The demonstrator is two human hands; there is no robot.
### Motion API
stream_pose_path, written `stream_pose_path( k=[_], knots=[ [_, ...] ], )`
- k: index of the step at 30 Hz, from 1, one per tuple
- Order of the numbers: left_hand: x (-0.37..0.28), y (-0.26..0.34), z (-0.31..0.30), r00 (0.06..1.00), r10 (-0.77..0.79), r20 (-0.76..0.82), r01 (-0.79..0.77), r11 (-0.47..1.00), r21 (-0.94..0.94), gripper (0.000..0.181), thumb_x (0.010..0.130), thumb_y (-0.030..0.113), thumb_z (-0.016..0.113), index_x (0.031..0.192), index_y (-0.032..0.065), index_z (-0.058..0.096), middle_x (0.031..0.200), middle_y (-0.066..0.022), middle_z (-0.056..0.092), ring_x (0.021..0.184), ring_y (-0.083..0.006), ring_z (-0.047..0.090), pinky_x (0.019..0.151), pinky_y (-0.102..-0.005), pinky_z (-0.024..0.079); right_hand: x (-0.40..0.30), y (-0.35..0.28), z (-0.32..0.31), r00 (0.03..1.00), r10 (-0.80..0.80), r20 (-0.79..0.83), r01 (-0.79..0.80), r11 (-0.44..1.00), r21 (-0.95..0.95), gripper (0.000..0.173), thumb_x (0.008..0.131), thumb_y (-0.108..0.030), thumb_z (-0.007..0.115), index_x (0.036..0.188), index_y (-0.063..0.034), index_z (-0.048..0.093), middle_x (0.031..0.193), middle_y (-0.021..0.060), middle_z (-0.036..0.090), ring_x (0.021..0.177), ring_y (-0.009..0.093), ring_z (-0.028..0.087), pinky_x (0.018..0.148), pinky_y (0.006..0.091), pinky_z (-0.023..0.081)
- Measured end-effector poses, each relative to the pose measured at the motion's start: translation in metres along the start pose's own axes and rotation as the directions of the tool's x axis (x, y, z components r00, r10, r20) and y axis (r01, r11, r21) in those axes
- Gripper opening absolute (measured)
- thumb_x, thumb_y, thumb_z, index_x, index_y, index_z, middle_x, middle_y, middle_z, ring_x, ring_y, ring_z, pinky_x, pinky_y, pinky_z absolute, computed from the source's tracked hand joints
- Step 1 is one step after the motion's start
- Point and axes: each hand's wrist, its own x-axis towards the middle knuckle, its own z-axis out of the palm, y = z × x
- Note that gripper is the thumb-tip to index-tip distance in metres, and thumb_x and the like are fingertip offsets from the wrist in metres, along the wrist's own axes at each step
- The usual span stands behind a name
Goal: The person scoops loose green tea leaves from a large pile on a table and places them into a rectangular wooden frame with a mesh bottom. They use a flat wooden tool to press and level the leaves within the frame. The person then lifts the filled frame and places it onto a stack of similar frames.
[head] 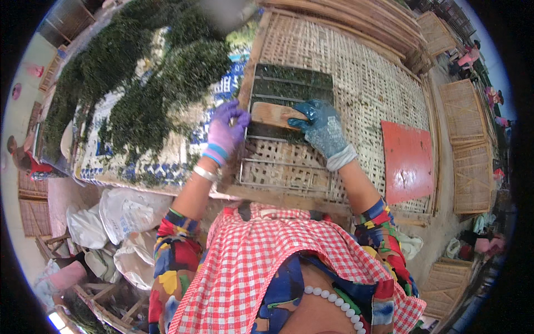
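Observation:
In the head view a thin metal frame with crossbars (284,163) lies on a woven bamboo mat with a wooden rim (363,92). Dark green shredded plant matter (288,79) fills its far part; mat shows through the near part. My right hand (323,125), in a blue-coated glove, grips the right end of a flat wooden block (273,115) lying across the green layer. My left hand (227,127), in a purple and pink glove, is at the frame's left edge, thumb and forefinger curled close together; whether they pinch the frame is unclear.
Heaps of dark green plant matter (129,117) lie on a patterned sheet (112,167) at the left. A red board (408,162) rests on the mat's right side. Bamboo mats are stacked at the far edge. White sacks (129,211) stand below left; other people are at the far right and left.

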Motion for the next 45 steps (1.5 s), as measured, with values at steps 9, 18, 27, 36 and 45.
stream_pose_path(
  k=[9, 18, 27, 36, 45],
  knots=[
    [0.006, -0.001, 0.026, 0.965, -0.004, 0.262, -0.012, 0.998, 0.059, 0.028, 0.072, 0.028, 0.084, 0.083, 0.0104, 0.066, 0.140, -0.0187, 0.051, 0.138, -0.0392, 0.035, 0.115, -0.0473, 0.029, -0.034, 0.007, 0.035, 0.994, -0.112, -0.006, 0.112, 0.993, -0.032, 0.040, 0.078, -0.031, 0.075, 0.112, -0.0121, 0.068, 0.104, 0.0081, 0.067, 0.095, 0.031, 0.064, 0.084, 0.0448, 0.051],
    [-0.011, 0.012, 0.019, 0.984, 0.069, 0.162, -0.101, 0.975, 0.200, 0.039, 0.076, 0.024, 0.082, 0.106, 0.0074, 0.064, 0.129, -0.0184, 0.055, 0.121, -0.0379, 0.050, 0.107, -0.0451, 0.040, -0.019, -0.005, 0.025, 0.994, -0.112, -0.018, 0.114, 0.977, 0.182, 0.027, 0.076, -0.010, 0.076, 0.103, -0.0091, 0.071, 0.106, 0.0088, 0.071, 0.091, 0.029, 0.065, 0.080, 0.0413, 0.051],
    [-0.047, -0.237, -0.225, 0.834, -0.326, -0.446, 0.484, 0.820, 0.306, 0.092, 0.078, 0.050, 0.079, 0.144, -0.0009, 0.039, 0.148, -0.0228, 0.041, 0.138, -0.0390, 0.037, 0.117, -0.0411, 0.030, 0.006, -0.038, 0.005, 0.820, 0.492, 0.294, -0.558, 0.803, 0.211, 0.025, 0.083, -0.013, 0.075, 0.105, -0.0024, 0.069, 0.106, 0.0131, 0.067, 0.095, 0.028, 0.065, 0.084, 0.0383, 0.051],
    [0.057, -0.345, -0.297, 0.767, -0.537, -0.352, 0.623, 0.755, 0.205, 0.105, 0.073, 0.076, 0.065, 0.151, 0.0118, 0.036, 0.150, -0.0298, 0.036, 0.141, -0.0463, 0.032, 0.116, -0.0520, 0.028, 0.096, -0.244, 0.145, 0.965, 0.034, 0.259, -0.066, 0.991, 0.116, 0.030, 0.078, -0.005, 0.072, 0.108, -0.0046, 0.068, 0.115, 0.0153, 0.066, 0.108, 0.035, 0.062, 0.093, 0.0457, 0.050],
    [0.082, -0.295, -0.262, 0.868, -0.422, 0.262, 0.131, 0.703, 0.699, 0.082, 0.076, 0.044, 0.080, 0.147, 0.0300, 0.040, 0.159, -0.0182, 0.024, 0.139, -0.0508, 0.031, 0.115, -0.0502, 0.033, 0.120, -0.274, 0.194, 0.965, -0.081, 0.249, 0.031, 0.980, 0.198, 0.034, 0.076, -0.007, 0.075, 0.109, -0.0070, 0.068, 0.117, 0.0136, 0.066, 0.104, 0.035, 0.065, 0.087, 0.0447, 0.053]
  ],
)
